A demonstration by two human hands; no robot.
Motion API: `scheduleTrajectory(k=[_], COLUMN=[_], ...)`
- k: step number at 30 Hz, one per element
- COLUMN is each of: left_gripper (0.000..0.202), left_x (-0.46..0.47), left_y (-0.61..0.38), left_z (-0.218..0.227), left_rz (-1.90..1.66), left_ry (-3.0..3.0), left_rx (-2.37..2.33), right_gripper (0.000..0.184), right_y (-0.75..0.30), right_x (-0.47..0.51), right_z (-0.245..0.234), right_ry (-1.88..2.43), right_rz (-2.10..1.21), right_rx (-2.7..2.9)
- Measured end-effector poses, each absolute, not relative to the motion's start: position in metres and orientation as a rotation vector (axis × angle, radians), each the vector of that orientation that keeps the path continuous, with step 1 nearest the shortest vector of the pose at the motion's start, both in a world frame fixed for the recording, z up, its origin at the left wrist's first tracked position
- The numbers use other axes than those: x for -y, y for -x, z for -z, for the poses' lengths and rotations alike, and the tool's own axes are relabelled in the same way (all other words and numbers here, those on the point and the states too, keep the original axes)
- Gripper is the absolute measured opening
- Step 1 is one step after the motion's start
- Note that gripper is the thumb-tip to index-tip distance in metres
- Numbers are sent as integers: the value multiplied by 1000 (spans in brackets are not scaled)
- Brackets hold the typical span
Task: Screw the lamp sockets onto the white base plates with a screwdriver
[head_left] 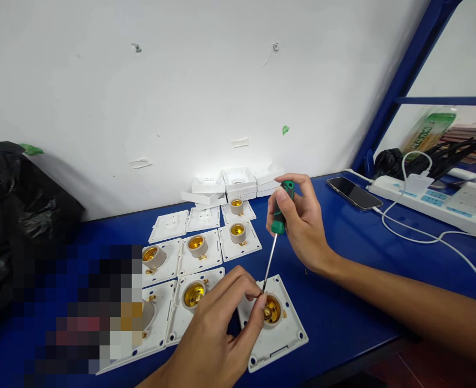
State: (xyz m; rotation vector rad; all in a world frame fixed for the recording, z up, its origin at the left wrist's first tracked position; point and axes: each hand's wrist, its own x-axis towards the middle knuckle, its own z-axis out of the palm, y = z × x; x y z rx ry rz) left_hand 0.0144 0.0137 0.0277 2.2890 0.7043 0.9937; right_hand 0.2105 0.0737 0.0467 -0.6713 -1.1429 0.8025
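My right hand [298, 221] grips a screwdriver [279, 223] with a green and black handle, its shaft slanting down to the left. The tip meets the pinched thumb and forefinger of my left hand [225, 318], over the rim of a brass-lined lamp socket [273, 311]. Whatever sits between those fingertips is too small to make out. This socket is fixed on a square white plate [280, 345] lying on the blue table near its front edge. A brass terminal shows at the socket's right side.
Several more white plates with lamp sockets [197, 246] lie in rows to the left. White covers [238, 180] are stacked against the wall. A phone [353, 193], a power strip [424, 202] and white cables are at right; a black bag [20, 215] is at left. Pixelation hides the lower left.
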Motion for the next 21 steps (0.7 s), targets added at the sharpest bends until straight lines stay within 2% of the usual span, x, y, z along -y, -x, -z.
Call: scheduleTrajectory(k=[11,21], left_gripper=[21,22], left_x=[-14,-14], left_y=[-16,-16], left_z=[-30,-32], left_rz=[-1002,-1060], left_ry=[-2301,-2322], left_rx=[-734,-742], right_gripper=[23,27], right_y=[-205,-209], right_x=[-62,-58], right_z=[-52,-47], right_ry=[693,594], right_rz=[-603,-669], right_rx=[1145,1255])
